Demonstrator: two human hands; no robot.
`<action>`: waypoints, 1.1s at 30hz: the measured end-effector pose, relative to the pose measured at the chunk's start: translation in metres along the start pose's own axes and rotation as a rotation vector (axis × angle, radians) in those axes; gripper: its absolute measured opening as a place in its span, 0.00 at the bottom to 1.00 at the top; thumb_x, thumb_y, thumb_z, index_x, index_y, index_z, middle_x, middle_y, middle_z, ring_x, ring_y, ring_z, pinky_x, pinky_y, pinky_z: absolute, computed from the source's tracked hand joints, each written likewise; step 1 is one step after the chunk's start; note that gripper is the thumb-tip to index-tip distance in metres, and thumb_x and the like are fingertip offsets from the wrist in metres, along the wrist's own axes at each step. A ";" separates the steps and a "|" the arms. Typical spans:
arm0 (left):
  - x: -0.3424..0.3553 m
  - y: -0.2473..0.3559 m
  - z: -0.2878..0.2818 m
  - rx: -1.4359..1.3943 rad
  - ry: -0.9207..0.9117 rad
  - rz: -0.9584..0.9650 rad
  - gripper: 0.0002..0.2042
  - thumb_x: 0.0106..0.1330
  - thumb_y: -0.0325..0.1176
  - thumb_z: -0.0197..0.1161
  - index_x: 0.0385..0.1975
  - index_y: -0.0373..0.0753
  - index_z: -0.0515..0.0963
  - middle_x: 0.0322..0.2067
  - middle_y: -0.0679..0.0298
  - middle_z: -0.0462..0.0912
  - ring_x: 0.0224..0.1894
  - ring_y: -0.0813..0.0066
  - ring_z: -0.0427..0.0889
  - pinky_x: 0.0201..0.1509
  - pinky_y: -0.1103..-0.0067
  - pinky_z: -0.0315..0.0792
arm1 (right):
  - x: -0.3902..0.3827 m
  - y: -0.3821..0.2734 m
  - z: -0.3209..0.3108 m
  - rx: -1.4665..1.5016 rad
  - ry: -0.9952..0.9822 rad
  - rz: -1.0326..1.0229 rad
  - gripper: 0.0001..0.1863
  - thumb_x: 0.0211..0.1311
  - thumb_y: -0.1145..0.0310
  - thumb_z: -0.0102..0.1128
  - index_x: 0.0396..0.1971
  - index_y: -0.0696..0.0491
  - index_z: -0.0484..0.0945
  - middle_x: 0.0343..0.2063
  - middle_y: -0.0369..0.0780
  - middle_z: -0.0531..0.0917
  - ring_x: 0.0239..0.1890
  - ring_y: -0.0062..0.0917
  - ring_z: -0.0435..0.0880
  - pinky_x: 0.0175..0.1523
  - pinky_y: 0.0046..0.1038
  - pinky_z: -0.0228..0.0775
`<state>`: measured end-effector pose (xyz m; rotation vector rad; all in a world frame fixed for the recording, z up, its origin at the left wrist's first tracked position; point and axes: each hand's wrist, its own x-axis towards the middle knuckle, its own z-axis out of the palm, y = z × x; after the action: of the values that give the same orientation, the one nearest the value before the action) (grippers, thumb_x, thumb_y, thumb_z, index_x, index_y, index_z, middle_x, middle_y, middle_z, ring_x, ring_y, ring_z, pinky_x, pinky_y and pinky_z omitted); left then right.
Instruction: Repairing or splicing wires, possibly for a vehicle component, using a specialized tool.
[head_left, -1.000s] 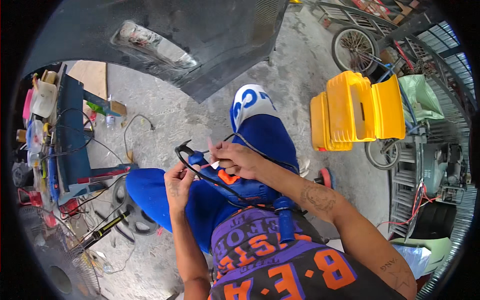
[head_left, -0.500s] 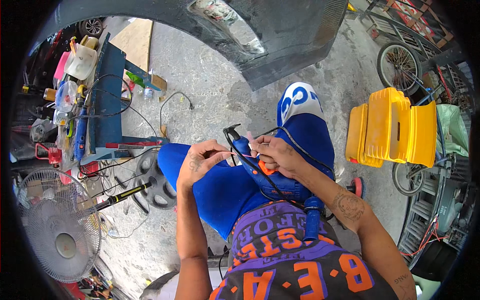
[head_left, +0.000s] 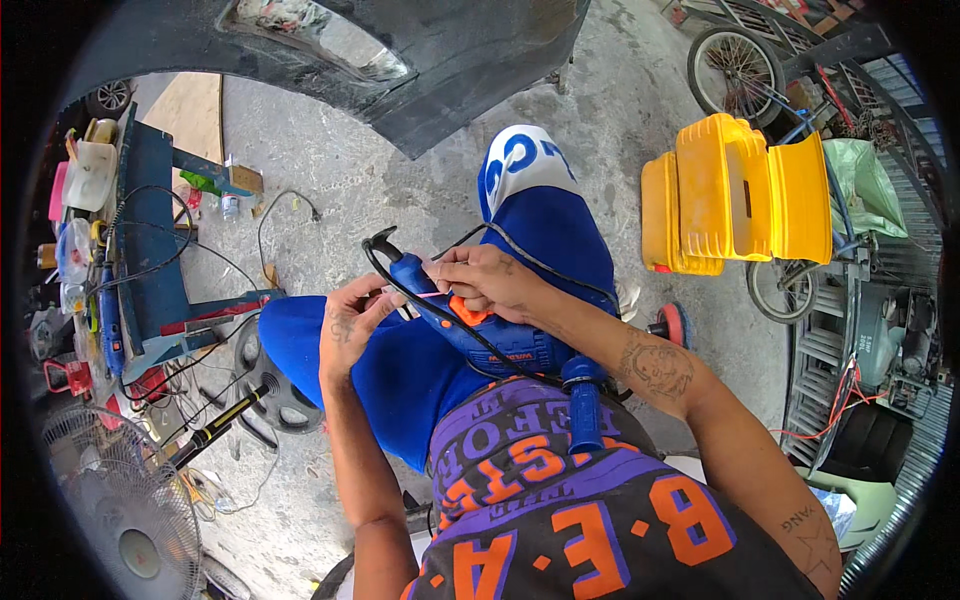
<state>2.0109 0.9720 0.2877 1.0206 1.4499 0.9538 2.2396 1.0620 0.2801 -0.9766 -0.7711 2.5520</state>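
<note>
Two pinches, left hand (head_left: 350, 315) and right hand (head_left: 488, 283), on a pink strip (head_left: 433, 295), upper end now less visible

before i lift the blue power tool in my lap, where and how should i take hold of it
Probably wrap the blue side handle, coming from your torso's side: it juts from the power tool's body as a slim, rounded bar, its free end pointing toward you.
</note>
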 end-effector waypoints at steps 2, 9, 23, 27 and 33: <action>-0.001 0.000 0.000 0.009 0.004 0.001 0.08 0.64 0.27 0.70 0.40 0.33 0.84 0.26 0.75 0.76 0.28 0.90 0.71 0.30 0.87 0.64 | 0.003 0.003 -0.002 -0.002 -0.016 0.021 0.12 0.69 0.65 0.64 0.38 0.58 0.75 0.25 0.31 0.76 0.15 0.07 0.60 0.18 0.14 0.47; -0.007 0.014 -0.003 0.036 -0.051 0.022 0.06 0.66 0.27 0.68 0.38 0.31 0.83 0.28 0.70 0.81 0.34 0.86 0.79 0.39 0.86 0.73 | -0.002 0.000 -0.002 -0.028 -0.004 0.001 0.13 0.69 0.64 0.64 0.41 0.58 0.74 0.28 0.33 0.77 0.15 0.07 0.59 0.18 0.14 0.46; -0.002 0.001 -0.005 0.011 0.009 0.001 0.07 0.67 0.27 0.66 0.42 0.36 0.83 0.28 0.74 0.78 0.29 0.88 0.70 0.32 0.85 0.64 | -0.004 -0.001 0.000 -0.113 0.022 0.003 0.14 0.71 0.60 0.62 0.37 0.57 0.75 0.25 0.31 0.75 0.14 0.07 0.58 0.17 0.15 0.43; 0.023 0.007 -0.029 -0.070 -0.122 -0.049 0.12 0.65 0.29 0.65 0.47 0.34 0.81 0.37 0.68 0.85 0.38 0.79 0.81 0.46 0.82 0.74 | -0.004 -0.001 0.011 -0.140 0.032 -0.003 0.16 0.71 0.56 0.62 0.34 0.56 0.75 0.17 0.26 0.67 0.12 0.07 0.54 0.17 0.17 0.41; 0.100 0.016 -0.057 0.027 -0.693 -0.095 0.16 0.64 0.30 0.62 0.51 0.33 0.79 0.35 0.71 0.79 0.40 0.79 0.78 0.52 0.81 0.71 | -0.003 0.009 0.011 -0.123 0.012 -0.004 0.19 0.72 0.53 0.61 0.32 0.55 0.75 0.14 0.24 0.64 0.12 0.06 0.54 0.17 0.17 0.40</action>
<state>1.9500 1.0699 0.2784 1.1423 0.9176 0.4361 2.2333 1.0492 0.2828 -1.0248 -0.9359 2.5179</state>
